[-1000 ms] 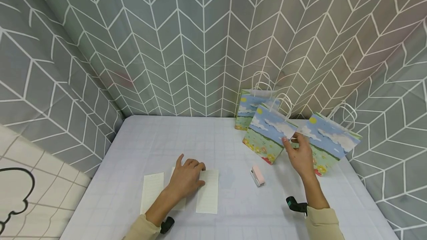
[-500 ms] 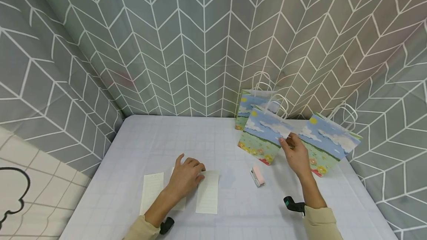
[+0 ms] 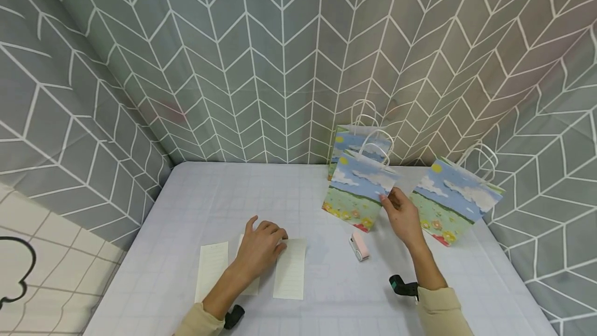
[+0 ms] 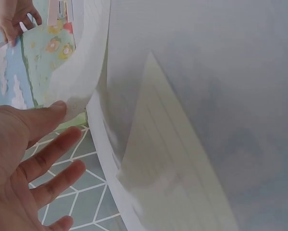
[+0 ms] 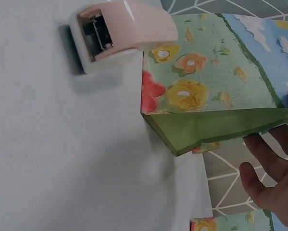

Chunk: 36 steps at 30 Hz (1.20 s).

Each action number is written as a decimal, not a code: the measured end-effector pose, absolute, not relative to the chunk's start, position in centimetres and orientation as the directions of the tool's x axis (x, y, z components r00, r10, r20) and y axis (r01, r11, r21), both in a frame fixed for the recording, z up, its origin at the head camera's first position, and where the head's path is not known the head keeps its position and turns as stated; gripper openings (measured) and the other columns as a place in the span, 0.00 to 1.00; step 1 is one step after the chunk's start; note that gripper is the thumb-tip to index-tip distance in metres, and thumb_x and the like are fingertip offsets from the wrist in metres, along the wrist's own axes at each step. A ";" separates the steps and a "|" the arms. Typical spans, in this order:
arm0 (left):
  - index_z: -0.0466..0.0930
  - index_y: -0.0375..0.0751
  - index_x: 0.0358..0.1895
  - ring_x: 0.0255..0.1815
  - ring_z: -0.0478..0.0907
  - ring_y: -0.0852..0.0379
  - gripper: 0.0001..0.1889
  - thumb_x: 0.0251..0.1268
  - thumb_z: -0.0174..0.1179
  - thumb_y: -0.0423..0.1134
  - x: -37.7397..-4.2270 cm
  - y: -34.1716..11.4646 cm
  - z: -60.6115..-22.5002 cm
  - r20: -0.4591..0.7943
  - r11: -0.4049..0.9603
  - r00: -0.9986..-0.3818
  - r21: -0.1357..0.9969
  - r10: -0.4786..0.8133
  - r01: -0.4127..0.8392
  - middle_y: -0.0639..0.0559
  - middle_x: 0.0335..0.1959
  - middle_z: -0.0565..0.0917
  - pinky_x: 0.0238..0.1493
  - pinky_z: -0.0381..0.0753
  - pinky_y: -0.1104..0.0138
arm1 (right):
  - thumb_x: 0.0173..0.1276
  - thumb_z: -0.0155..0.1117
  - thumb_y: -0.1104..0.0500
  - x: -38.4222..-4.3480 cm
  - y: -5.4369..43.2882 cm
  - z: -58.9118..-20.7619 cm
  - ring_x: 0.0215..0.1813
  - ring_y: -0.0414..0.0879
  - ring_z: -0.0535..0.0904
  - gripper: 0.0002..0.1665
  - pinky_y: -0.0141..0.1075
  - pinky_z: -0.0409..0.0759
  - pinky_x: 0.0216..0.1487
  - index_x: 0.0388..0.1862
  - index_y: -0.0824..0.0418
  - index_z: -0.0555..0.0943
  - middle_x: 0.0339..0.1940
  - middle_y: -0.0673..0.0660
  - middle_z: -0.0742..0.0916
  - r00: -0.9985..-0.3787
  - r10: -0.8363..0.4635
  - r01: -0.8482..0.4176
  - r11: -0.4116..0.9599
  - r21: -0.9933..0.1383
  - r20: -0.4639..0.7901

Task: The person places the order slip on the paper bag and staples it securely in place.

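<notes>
A gray curtain [image 3: 261,66] with white lines hangs behind the white table [image 3: 261,191]. Near the table's far right corner is the right bag [image 3: 459,198]. The front bag [image 3: 354,188] is on the table's right half, partly hiding the back bag [image 3: 352,140] at the far edge. The front bag is likely light and a bit stiff, but could crease if squeezed hard. Its side edge or white handles [image 3: 392,141] seem good to hold. The right hand [image 3: 402,217] pinches its right side. The left hand [image 3: 258,245] is over the paper slips [image 3: 289,271], fingers spread; I cannot tell if it presses them. A pink tool [image 3: 360,246], maybe a stapler, sits nearby.
</notes>
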<state>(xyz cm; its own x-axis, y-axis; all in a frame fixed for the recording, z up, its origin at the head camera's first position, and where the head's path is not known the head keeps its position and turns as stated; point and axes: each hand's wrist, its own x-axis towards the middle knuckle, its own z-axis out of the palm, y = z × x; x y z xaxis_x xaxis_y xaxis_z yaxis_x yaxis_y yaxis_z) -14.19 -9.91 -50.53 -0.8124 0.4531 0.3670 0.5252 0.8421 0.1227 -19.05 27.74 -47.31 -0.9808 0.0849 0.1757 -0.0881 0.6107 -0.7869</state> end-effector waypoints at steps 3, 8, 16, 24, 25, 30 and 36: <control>0.87 0.55 0.37 0.50 0.82 0.53 0.08 0.56 0.76 0.43 -14.2 -9.8 -50.4 0.376 0.847 -0.816 0.131 0.439 0.516 0.57 0.42 0.89 0.66 0.63 0.36 | 0.79 0.52 0.40 -19.1 27.2 -47.5 0.64 0.63 0.78 0.24 0.59 0.77 0.56 0.48 0.60 0.75 0.55 0.65 0.86 -0.981 0.084 -0.087 0.610 -0.788 0.174; 0.87 0.55 0.36 0.49 0.82 0.54 0.08 0.56 0.76 0.43 -14.3 -9.8 -50.1 0.390 0.855 -0.817 0.125 0.425 0.504 0.57 0.41 0.89 0.66 0.63 0.37 | 0.79 0.52 0.42 -19.2 26.6 -47.6 0.64 0.63 0.78 0.22 0.58 0.76 0.59 0.47 0.61 0.75 0.56 0.66 0.85 -0.982 0.078 -0.093 0.594 -0.799 0.173; 0.87 0.55 0.37 0.49 0.82 0.54 0.07 0.58 0.75 0.44 -14.5 -9.8 -49.5 0.407 0.856 -0.814 0.131 0.414 0.501 0.59 0.39 0.88 0.65 0.64 0.37 | 0.78 0.55 0.43 -19.2 25.7 -47.4 0.63 0.62 0.79 0.20 0.57 0.77 0.58 0.43 0.59 0.74 0.49 0.63 0.86 -0.982 0.051 -0.118 0.586 -0.801 0.182; 0.87 0.56 0.40 0.50 0.82 0.55 0.06 0.60 0.73 0.44 -14.4 -9.7 -48.6 0.399 0.852 -0.819 0.149 0.413 0.502 0.60 0.39 0.88 0.66 0.64 0.39 | 0.78 0.57 0.45 -19.1 25.0 -47.2 0.63 0.63 0.80 0.18 0.58 0.78 0.58 0.44 0.60 0.75 0.49 0.64 0.87 -0.981 0.012 -0.149 0.587 -0.795 0.193; 0.87 0.56 0.40 0.50 0.82 0.55 0.06 0.61 0.73 0.44 -14.4 -9.6 -48.5 0.398 0.851 -0.820 0.154 0.412 0.502 0.60 0.39 0.88 0.66 0.64 0.40 | 0.78 0.57 0.45 -19.1 24.9 -47.2 0.63 0.63 0.79 0.18 0.58 0.77 0.58 0.44 0.60 0.75 0.49 0.64 0.87 -0.981 0.008 -0.151 0.588 -0.795 0.192; 0.86 0.57 0.37 0.43 0.82 0.56 0.05 0.61 0.72 0.44 -14.3 -9.6 -48.2 0.418 0.842 -0.814 0.178 0.404 0.510 0.62 0.34 0.86 0.59 0.70 0.47 | 0.78 0.57 0.47 -19.2 24.5 -47.1 0.64 0.64 0.79 0.18 0.58 0.77 0.60 0.46 0.61 0.75 0.52 0.67 0.86 -0.982 -0.018 -0.160 0.591 -0.791 0.186; 0.85 0.58 0.37 0.36 0.80 0.60 0.05 0.61 0.73 0.44 -14.2 -9.5 -47.9 0.441 0.834 -0.808 0.202 0.391 0.513 0.64 0.30 0.85 0.52 0.72 0.51 | 0.79 0.57 0.47 -19.0 23.9 -46.9 0.66 0.66 0.76 0.24 0.58 0.75 0.62 0.61 0.64 0.76 0.60 0.70 0.82 -0.988 -0.058 -0.151 0.570 -0.808 0.144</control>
